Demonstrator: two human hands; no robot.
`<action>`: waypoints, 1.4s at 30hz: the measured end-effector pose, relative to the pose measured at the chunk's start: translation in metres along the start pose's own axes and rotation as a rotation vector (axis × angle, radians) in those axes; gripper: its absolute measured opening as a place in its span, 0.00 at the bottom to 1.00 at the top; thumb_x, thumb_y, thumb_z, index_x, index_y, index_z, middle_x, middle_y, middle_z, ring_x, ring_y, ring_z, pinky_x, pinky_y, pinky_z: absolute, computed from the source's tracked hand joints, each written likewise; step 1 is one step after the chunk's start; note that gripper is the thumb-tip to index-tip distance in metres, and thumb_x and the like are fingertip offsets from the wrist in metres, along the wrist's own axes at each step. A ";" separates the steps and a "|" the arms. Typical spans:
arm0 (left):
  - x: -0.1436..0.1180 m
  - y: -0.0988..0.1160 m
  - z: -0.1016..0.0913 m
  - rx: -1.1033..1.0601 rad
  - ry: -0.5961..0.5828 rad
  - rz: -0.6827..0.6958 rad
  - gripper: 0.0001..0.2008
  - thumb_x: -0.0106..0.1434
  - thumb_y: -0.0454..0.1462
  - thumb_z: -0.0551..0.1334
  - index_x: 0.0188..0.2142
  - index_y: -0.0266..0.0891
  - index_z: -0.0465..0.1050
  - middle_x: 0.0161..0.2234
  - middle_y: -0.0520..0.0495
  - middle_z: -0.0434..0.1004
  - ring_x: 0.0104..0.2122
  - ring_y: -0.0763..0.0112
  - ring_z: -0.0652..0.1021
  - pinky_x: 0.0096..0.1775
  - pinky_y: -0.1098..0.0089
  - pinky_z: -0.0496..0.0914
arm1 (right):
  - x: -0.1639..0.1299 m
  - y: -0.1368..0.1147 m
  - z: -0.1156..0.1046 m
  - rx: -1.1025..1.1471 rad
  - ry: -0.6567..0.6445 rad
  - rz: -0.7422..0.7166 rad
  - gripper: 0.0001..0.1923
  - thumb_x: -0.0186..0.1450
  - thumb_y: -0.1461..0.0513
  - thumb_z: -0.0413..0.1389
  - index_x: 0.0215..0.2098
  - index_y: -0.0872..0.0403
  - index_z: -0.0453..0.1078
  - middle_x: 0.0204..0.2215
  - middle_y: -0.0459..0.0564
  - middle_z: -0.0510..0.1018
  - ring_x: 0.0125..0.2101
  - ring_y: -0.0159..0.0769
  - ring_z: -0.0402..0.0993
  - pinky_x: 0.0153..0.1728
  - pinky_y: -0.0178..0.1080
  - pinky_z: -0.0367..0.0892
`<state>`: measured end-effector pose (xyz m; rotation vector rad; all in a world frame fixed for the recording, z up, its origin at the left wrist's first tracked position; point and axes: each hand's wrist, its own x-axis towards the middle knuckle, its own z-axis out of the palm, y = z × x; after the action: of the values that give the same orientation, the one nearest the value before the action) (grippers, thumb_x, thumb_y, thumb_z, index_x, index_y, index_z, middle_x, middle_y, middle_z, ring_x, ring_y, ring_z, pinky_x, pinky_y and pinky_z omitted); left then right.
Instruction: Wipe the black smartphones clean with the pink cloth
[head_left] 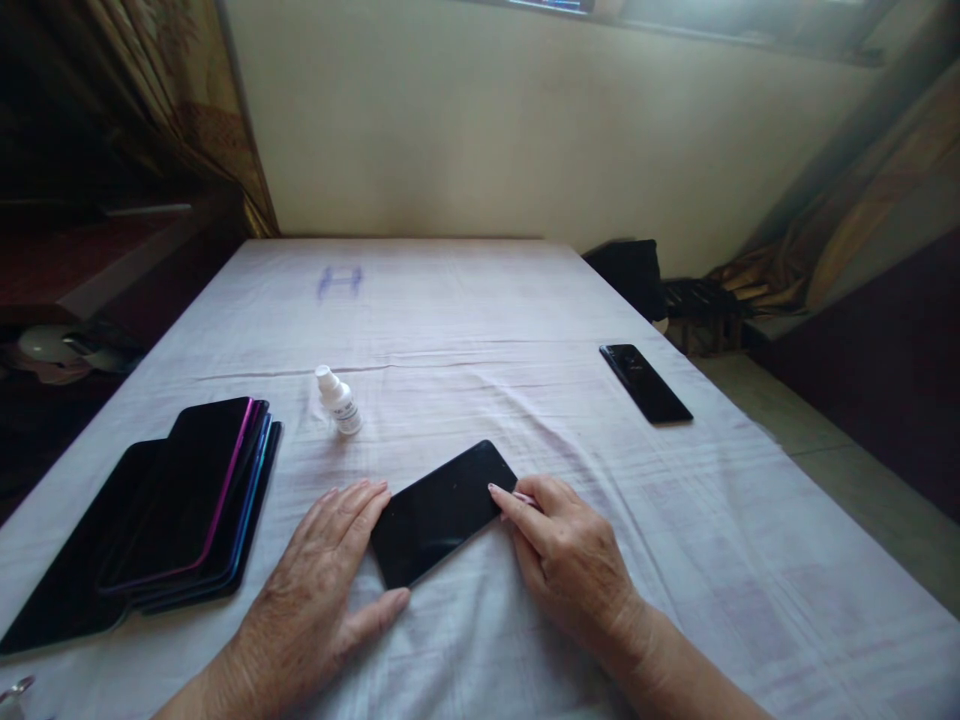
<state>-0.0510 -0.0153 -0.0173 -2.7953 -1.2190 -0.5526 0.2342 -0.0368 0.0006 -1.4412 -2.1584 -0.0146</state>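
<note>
A black smartphone (446, 510) lies at a slant on the cloth-covered table, its dark glossy face up, with a few small light specks on it. My left hand (319, 575) steadies its left end, fingers along the far edge and thumb at the near corner. At the phone's right end, my right hand (566, 545) is closed, with the index fingertip on the screen near the edge. A small pinkish-white thing shows between its fingers, too small to name. Beyond the phone, to the left, stands a small white bottle (340, 402) with a white cap and a printed label.
Several dark phones with pink and blue edges form a stack (180, 490) at the left, partly over a larger black tablet-like slab (67, 560). Another black phone (646, 384) lies near the right edge of the tablecloth (450, 300). A wall (525, 130) rises behind.
</note>
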 end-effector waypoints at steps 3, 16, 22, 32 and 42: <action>0.000 0.000 0.000 0.000 0.007 0.002 0.35 0.65 0.50 0.59 0.66 0.35 0.54 0.60 0.36 0.69 0.59 0.51 0.70 0.60 0.54 0.64 | -0.001 -0.005 0.004 0.033 0.014 -0.051 0.18 0.66 0.70 0.50 0.51 0.57 0.75 0.35 0.55 0.76 0.35 0.38 0.72 0.36 0.38 0.71; -0.001 0.000 0.001 0.013 0.026 0.012 0.34 0.65 0.50 0.59 0.64 0.33 0.57 0.60 0.35 0.69 0.58 0.50 0.71 0.60 0.53 0.64 | 0.000 -0.001 0.003 -0.031 0.000 0.014 0.17 0.67 0.70 0.50 0.50 0.58 0.76 0.35 0.54 0.76 0.34 0.39 0.72 0.36 0.39 0.69; -0.001 0.000 0.003 -0.014 0.040 0.008 0.35 0.65 0.49 0.60 0.65 0.34 0.57 0.60 0.35 0.69 0.59 0.50 0.71 0.60 0.54 0.64 | 0.012 -0.010 -0.001 -0.093 -0.124 -0.024 0.16 0.63 0.71 0.55 0.48 0.57 0.76 0.35 0.53 0.77 0.33 0.38 0.72 0.34 0.37 0.68; -0.002 -0.001 0.004 0.008 0.053 0.014 0.35 0.65 0.50 0.60 0.65 0.33 0.57 0.60 0.36 0.69 0.59 0.52 0.70 0.60 0.56 0.63 | 0.029 -0.021 0.006 -0.110 -0.170 -0.025 0.14 0.62 0.69 0.59 0.46 0.53 0.77 0.34 0.51 0.78 0.33 0.36 0.72 0.34 0.36 0.66; -0.001 -0.001 0.003 0.015 0.052 0.022 0.34 0.65 0.49 0.60 0.64 0.33 0.58 0.60 0.35 0.69 0.58 0.51 0.71 0.60 0.55 0.64 | 0.027 0.000 -0.001 -0.164 -0.132 0.082 0.13 0.64 0.69 0.56 0.43 0.51 0.78 0.34 0.49 0.78 0.33 0.36 0.72 0.34 0.36 0.65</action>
<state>-0.0517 -0.0152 -0.0203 -2.7603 -1.1761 -0.6077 0.2274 -0.0137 0.0135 -1.6648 -2.2462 -0.0701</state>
